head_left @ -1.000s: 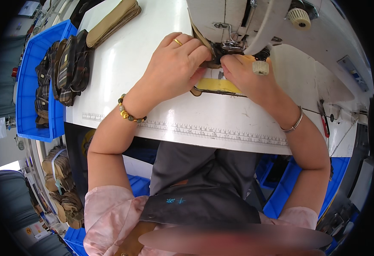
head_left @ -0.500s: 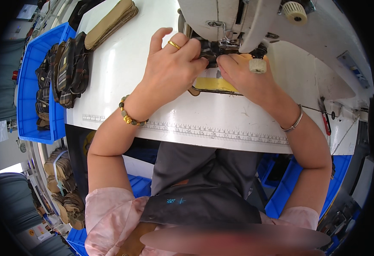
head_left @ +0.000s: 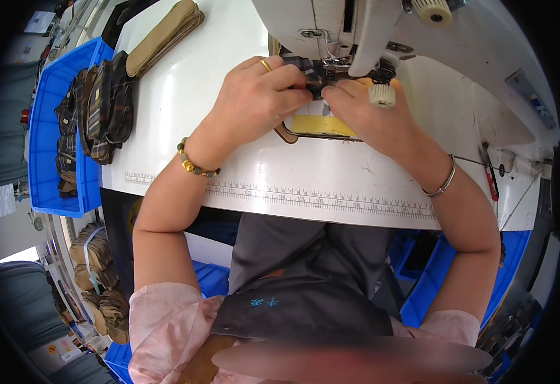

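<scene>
Dark plaid fabric (head_left: pixel 307 68) lies by the presser foot of a white sewing machine (head_left: pixel 312 14). My left hand (head_left: pixel 254 99) is closed at the fabric's left side, fingers bent, a gold ring on one of them. On the other side, my right hand (head_left: pixel 372 115) pinches the fabric's edge close to the needle area, partly behind a ribbed cream knob (head_left: pixel 382 95). Much of the fabric is hidden by my fingers and the machine. Below my hands a yellow strip (head_left: pixel 321 125) shows on the machine bed, with a tan rounded edge (head_left: pixel 286 133) beside it.
A blue bin (head_left: pixel 88 198) at the left holds plaid pieces (head_left: pixel 110 105), some hanging over its rim. Stacked tan strips (head_left: pixel 165 38) lie at the table's back left. A printed ruler (head_left: pixel 305 196) runs along the front edge. Red-handled snips (head_left: pixel 489 173) lie at the right.
The raised index finger of my left hand has come down and curled toward the fabric. My right hand stays almost in place. The whole view has shifted slightly.
</scene>
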`<state>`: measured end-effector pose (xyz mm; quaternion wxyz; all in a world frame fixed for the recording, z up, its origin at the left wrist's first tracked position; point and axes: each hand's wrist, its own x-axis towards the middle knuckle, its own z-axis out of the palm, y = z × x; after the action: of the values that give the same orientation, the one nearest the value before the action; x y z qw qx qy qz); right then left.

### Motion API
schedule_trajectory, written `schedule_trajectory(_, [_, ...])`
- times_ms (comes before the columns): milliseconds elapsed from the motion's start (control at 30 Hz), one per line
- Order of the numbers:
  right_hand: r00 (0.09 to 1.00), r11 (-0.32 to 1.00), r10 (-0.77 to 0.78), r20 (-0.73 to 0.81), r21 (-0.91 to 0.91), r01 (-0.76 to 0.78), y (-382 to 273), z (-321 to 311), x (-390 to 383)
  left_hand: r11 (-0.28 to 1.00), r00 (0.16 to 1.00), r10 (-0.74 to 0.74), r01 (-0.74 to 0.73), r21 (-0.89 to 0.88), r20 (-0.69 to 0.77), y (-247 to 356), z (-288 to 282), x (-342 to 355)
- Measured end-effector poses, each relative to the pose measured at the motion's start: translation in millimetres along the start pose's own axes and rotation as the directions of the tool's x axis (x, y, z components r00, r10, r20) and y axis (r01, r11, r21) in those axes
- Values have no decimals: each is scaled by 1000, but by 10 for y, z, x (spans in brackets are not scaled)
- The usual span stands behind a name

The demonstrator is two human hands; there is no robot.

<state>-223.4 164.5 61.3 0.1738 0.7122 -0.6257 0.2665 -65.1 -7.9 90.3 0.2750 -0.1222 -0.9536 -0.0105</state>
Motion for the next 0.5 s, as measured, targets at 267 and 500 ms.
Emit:
schedule_trajectory(267, [1000, 998, -10, 3, -54, 10, -27, -13, 26, 992, 992, -73, 82, -93, 103, -41, -106, -24])
schedule_trajectory(500, [1000, 997, -29, 5, -67, 29, -29, -5, 18, 1000, 998, -24, 24, 1, 53, -28, -64, -15])
